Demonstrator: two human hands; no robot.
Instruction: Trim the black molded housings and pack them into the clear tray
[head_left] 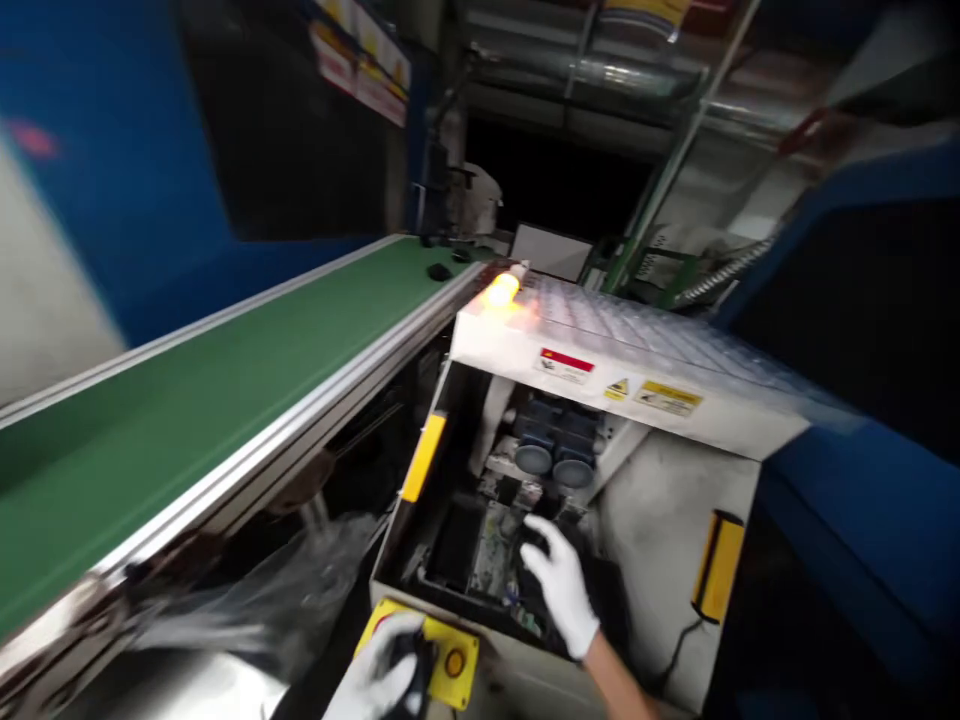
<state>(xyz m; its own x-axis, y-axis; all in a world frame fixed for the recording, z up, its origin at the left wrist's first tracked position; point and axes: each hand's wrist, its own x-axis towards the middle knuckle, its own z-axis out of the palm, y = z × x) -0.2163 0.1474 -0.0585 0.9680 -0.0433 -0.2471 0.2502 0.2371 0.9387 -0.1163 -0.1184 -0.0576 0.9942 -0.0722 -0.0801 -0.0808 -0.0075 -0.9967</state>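
Observation:
My left hand (373, 672), in a white glove, is closed around a small black part (422, 668) whose kind I cannot make out. It is in front of the yellow control panel (459, 690) with a round button. My right hand (559, 585), also gloved in white, reaches into the open front of a white machine (652, 510). Its thumb and fingers are apart over the dark fixture (491, 550) on the machine's floor; nothing held shows clearly between them. Behind the fixture are two round dark blue-grey cylinder ends (534, 459).
A green conveyor belt (225, 375) runs along the left, with small black parts (439, 271) at its far end. An orange lamp (501, 291) glows on the machine's top. Yellow bars (424, 458) flank the opening. Clear plastic sheeting (262, 590) hangs below the conveyor.

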